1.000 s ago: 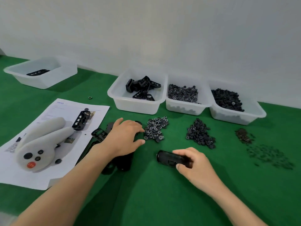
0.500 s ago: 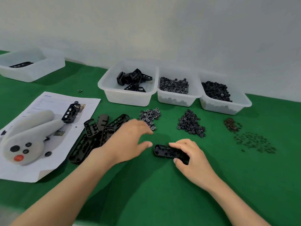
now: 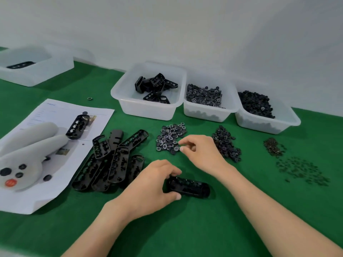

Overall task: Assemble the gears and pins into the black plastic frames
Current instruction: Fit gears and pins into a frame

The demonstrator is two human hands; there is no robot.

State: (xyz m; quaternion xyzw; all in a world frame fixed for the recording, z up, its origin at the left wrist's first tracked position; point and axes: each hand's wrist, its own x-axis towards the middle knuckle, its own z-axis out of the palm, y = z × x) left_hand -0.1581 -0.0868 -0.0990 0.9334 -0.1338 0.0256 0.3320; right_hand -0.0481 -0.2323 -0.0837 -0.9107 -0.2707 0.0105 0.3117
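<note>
Here the left hand [image 3: 148,188] grips the frame [image 3: 191,186], right hand [image 3: 201,154] beyond.

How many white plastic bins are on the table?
4: the far-left bin, apart from the rest, and a row of three: the frames bin, the middle bin, the right bin.

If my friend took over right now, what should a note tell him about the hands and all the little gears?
Left hand: grips one black frame lying on the green mat.
Right hand: fingertips pinch at the edge of the white-marked gear pile; I cannot tell if a gear is picked.
Nearby: dark gear pile, tiny dark parts pile, stack of empty frames.
Done: unclear; the held frame is too dark to tell.
Left: fit gears and pins, then do the stack.
</note>
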